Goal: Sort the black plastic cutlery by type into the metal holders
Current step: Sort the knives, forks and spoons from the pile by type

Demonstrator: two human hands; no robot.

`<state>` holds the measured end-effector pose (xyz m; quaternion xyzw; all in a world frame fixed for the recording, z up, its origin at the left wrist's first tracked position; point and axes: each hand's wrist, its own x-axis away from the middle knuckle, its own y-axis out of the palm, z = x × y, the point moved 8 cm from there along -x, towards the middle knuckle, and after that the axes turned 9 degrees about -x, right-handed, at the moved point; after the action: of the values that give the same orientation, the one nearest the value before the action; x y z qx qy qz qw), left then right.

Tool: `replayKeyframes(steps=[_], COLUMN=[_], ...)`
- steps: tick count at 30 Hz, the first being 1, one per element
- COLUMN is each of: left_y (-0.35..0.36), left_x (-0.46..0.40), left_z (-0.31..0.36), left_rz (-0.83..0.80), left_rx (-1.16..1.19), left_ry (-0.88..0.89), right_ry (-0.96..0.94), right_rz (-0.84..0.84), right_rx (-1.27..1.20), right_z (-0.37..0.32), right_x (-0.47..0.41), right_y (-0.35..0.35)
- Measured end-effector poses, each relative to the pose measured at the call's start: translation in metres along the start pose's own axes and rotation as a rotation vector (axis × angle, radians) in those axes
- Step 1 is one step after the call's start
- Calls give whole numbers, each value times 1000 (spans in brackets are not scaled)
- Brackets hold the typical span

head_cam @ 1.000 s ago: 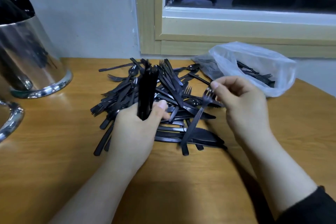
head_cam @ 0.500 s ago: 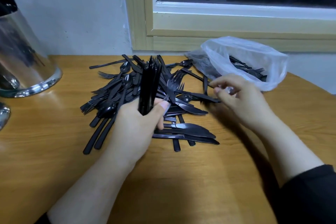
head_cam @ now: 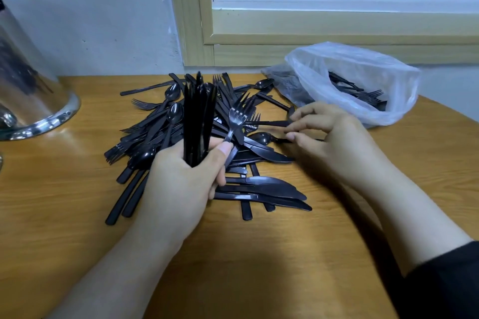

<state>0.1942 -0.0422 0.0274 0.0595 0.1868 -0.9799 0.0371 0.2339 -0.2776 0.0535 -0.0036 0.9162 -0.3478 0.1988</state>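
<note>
A person sorts black plastic cutlery at a wooden surface [head_cam: 77, 215], the left hand [head_cam: 181, 179] clamped around an upright bundle of pieces [head_cam: 198, 122], apparently gathered by type so they can go into a holder together. A fork [head_cam: 237, 118] is pinned against the bundle by the left thumb. The right hand [head_cam: 326, 137] reaches into the loose pile [head_cam: 259, 184] of forks, spoons and knives, its fingertips [head_cam: 291, 123] pinching the handle of another piece [head_cam: 267, 123], probably the next pick; its type cannot be made out. One metal holder [head_cam: 33, 101] stands at the far left, well apart from the pile, already holding dark cutlery. A clear plastic bag [head_cam: 363, 77] beside the right hand contains more forks. Most of the sorting appears still to be done.
</note>
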Motion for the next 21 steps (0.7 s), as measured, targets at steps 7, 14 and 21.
replayKeyframes(steps=[7,14,21], left_y=[-11,-15,1], left_x=[0,7,7], left_z=[1,11,8], left_rz=[121,132,-24], left_rx=[48,-125,-227], left_ry=[-13,18,-4], right_ry=[-195,163,412], right_rz=[458,489,470], right_rx=[-358,-1012,-1284], right_z=[-40,-32,-24], right_x=[17,19,20], right_y=[-43,-6,30])
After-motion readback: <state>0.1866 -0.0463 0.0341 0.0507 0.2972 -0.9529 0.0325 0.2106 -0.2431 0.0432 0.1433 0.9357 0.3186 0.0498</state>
